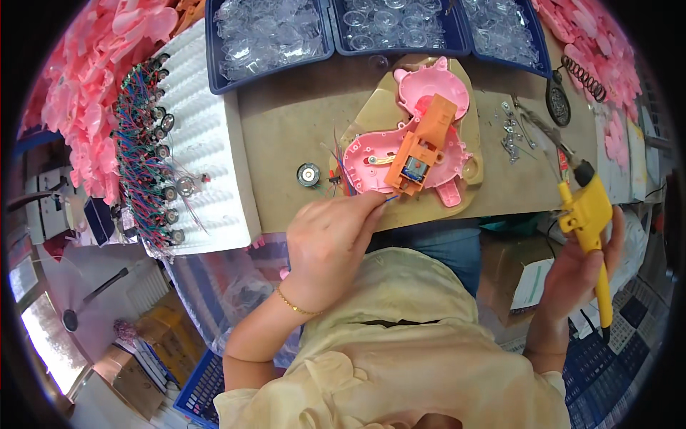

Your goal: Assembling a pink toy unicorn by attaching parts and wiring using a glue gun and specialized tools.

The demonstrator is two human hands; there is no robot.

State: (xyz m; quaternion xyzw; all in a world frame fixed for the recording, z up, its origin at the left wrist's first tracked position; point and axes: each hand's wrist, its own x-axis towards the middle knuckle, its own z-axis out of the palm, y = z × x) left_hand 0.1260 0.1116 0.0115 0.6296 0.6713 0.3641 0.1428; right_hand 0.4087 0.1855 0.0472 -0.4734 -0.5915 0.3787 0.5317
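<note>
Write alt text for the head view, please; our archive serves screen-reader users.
A person's left hand pinches a thin blue wire beside a pink toy shell with an orange motor block, while the right hand holds a yellow soldering iron. Blue trays of clear parts sit behind.

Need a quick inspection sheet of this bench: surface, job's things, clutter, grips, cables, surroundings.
Surface: brown bench top, with a tan jig board on it.
Job's things: pink toy shell on the board, orange motor block on top; small round speaker beside it.
Clutter: loose metal bits; blue trays of clear parts.
Grips: left hand pinches a thin blue wire; right hand holds a yellow soldering tool.
Cables: bundle of wired speakers on white sheet.
Surroundings: heaps of pink shells.
</note>
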